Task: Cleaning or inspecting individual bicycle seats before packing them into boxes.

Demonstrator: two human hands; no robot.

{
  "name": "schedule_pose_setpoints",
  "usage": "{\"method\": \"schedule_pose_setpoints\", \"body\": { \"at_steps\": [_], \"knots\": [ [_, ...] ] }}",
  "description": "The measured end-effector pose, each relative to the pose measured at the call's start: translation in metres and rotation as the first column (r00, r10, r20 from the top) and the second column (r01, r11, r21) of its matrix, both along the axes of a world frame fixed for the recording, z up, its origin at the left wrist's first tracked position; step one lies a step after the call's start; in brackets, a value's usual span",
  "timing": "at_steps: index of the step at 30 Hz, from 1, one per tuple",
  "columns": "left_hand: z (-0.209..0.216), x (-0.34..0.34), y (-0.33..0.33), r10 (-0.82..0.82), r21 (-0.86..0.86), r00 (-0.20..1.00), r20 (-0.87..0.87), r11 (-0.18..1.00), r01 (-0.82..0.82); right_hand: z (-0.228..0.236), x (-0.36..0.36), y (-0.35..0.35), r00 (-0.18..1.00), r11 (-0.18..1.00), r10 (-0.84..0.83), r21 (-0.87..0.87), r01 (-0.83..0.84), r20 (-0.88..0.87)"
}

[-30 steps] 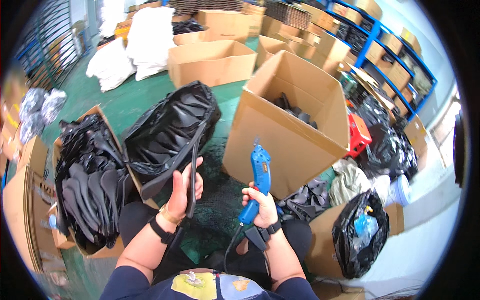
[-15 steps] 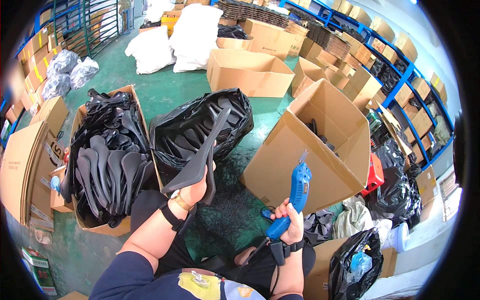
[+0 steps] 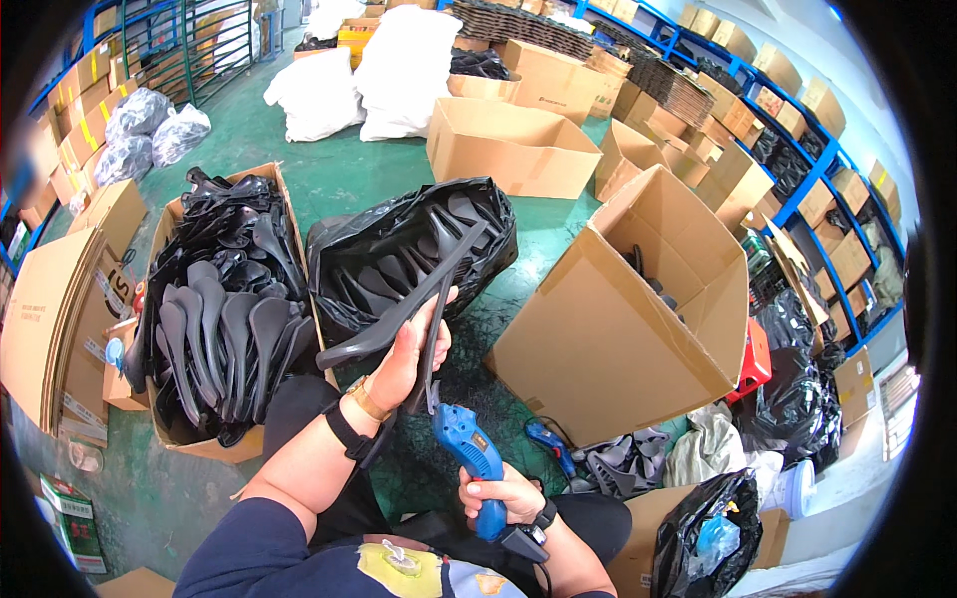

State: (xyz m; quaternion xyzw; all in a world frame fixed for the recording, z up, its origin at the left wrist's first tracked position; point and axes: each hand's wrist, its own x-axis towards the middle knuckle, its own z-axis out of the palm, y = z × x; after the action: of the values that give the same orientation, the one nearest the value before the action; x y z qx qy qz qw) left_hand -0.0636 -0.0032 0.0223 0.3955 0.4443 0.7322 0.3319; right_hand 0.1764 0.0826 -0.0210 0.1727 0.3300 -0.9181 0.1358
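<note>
My left hand (image 3: 402,364) grips a black bicycle saddle (image 3: 374,341), its long nose slanting up and away to the right. A second narrow black piece (image 3: 431,344) stands close along its right side, also at my fingers. Wrapped round the handle of blue electric shears (image 3: 469,448), my right hand (image 3: 503,493) holds their metal tip up at the lower end of that piece. Whether the blades touch it I cannot tell. Just beyond my left hand, a black plastic bag (image 3: 334,234) holds several more saddles.
An open box (image 3: 279,184) packed with saddles stands at the left. To the right is a tall open carton (image 3: 618,339) with dark pieces inside. Another blue tool (image 3: 551,446) lies by its base, next to loose black saddles (image 3: 628,463). White sacks (image 3: 404,75) stand farther back.
My right hand has lowered and moved left, bringing the shears' tip from beside the tall carton to the held piece. The saddle has turned in my left hand, its nose swinging right.
</note>
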Motion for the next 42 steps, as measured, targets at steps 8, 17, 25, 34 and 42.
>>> {"method": "schedule_pose_setpoints", "body": {
  "at_steps": [8, 17, 25, 34, 42],
  "knots": [
    [-0.002, 0.007, 0.005, -0.013, -0.003, 0.998, -0.065, 1.000, 0.012, -0.008, -0.003, -0.003, 1.000, 0.997, -0.007, -0.079, 0.006, -0.019],
    [-0.016, 0.009, 0.008, 0.057, 0.025, 0.996, 0.062, 0.998, -0.058, -0.003, -0.010, 0.002, 0.983, 0.984, -0.178, -0.015, 0.178, -0.042],
    [-0.010, -0.001, 0.008, 0.111, -0.082, 0.866, 0.488, 0.993, -0.081, 0.002, -0.004, -0.015, 0.992, 0.978, -0.126, 0.168, 0.122, 0.018],
    [-0.013, 0.009, 0.009, 0.079, -0.121, 0.831, 0.550, 0.993, -0.014, -0.007, -0.007, -0.011, 0.994, 0.988, -0.103, 0.117, 0.099, 0.029],
    [-0.024, 0.018, 0.013, 0.112, -0.116, 0.923, 0.369, 0.991, -0.074, 0.002, -0.013, 0.004, 0.942, 0.928, -0.324, 0.164, 0.335, -0.088]
  ]
}}
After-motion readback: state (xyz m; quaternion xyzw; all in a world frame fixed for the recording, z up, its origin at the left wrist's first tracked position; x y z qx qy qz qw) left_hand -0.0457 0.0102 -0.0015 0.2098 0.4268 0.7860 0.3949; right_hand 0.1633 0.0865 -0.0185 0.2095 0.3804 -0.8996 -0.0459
